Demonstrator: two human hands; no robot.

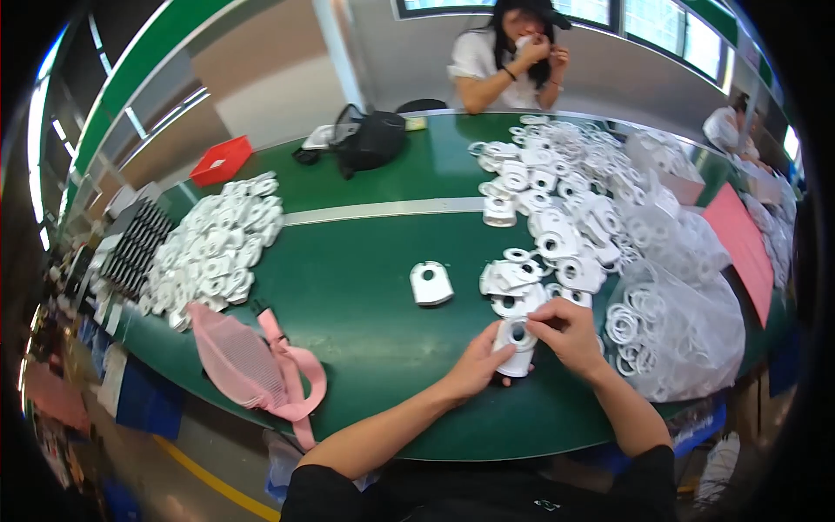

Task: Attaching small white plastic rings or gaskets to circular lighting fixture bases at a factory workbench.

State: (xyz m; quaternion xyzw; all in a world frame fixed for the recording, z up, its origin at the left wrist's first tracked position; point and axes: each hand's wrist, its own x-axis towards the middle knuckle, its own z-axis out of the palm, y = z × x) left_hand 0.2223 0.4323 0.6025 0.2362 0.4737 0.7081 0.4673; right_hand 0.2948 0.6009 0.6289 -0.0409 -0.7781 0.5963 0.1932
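In front of me, my left hand is closed around a white plastic part, a plate with a rounded top and a hole. A white ring lies around that hole, and my right hand pinches its upper right side between thumb and fingers. Just beyond my hands, a pile of similar white parts and rings stretches toward the far edge. A single white part lies by itself to the left. How the ring sits against the part is too small to tell.
A clear plastic bag of rings stands at right, near a pink sheet. Left on the green table are another heap of white parts, a pink strap bag and a red tray. A person sits opposite, beyond a black bag.
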